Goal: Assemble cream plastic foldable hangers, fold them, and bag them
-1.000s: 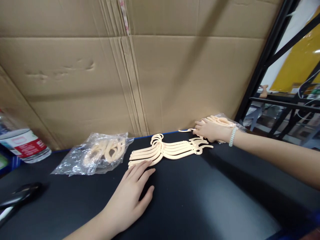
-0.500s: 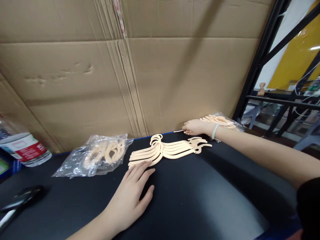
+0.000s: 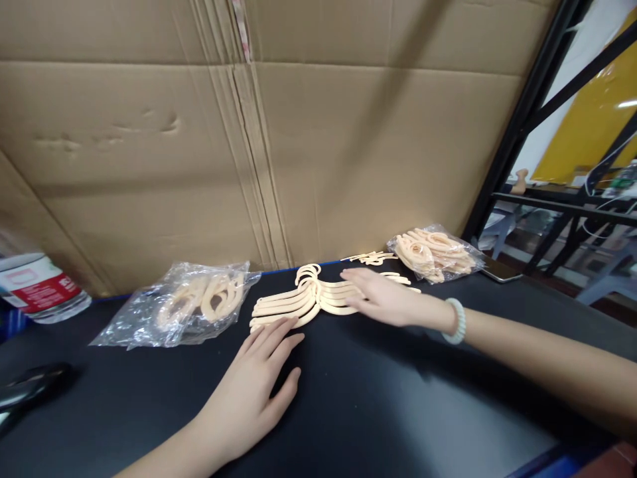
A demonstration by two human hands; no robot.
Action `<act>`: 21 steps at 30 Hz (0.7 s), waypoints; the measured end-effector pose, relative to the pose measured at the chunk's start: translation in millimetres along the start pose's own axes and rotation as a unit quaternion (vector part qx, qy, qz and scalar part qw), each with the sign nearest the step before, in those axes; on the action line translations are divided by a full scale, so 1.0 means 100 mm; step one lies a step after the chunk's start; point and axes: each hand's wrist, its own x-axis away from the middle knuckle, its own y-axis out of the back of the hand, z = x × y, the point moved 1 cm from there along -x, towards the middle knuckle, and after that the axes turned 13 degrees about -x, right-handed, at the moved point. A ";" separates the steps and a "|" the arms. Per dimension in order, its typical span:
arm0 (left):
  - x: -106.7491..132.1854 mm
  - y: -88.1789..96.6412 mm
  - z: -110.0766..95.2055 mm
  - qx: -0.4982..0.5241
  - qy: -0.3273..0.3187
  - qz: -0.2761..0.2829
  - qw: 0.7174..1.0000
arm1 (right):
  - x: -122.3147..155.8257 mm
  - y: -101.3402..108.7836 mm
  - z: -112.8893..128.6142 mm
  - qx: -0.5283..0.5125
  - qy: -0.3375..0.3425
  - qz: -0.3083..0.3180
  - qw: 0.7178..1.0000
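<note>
A stack of several peach plastic hangers [image 3: 298, 300] lies on the black table [image 3: 388, 411]. My left hand [image 3: 253, 392] rests flat and open, its fingertips touching the stack's left end. My right hand [image 3: 383, 299], with a white bead bracelet on its wrist, lies open on the right half of the stack. A few loose hangers [image 3: 371, 257] lie just behind it by the cardboard.
A clear bag of hangers [image 3: 192, 302] lies at the left, another bag of hangers [image 3: 435, 251] at the back right. A cardboard wall [image 3: 249, 133] stands behind. A water bottle [image 3: 37, 289] and a black object [image 3: 27, 388] sit far left. A black metal frame [image 3: 527, 113] stands at the right.
My right hand has come back from the bag at the back right, leaving loose hangers by the cardboard, and now lies on the stack. My left hand has stayed put.
</note>
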 end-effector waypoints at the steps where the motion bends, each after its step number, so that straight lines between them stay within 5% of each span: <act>1: 0.00 -0.01 0.00 -0.001 -0.001 0.003 1.000 | 0.06 -0.06 0.07 -0.018 0.009 0.028 0.999; 6: -0.01 -0.04 0.00 -0.011 0.004 0.026 1.000 | 0.15 -0.29 0.03 -0.030 -0.013 0.083 0.996; 12: 0.01 -0.07 0.01 -0.008 0.016 0.040 0.999 | 0.15 -0.32 -0.26 -0.032 -0.026 0.053 0.998; 21: 0.00 -0.08 0.01 -0.046 0.053 0.052 0.996 | 0.18 -0.36 -0.28 -0.045 -0.039 0.027 0.998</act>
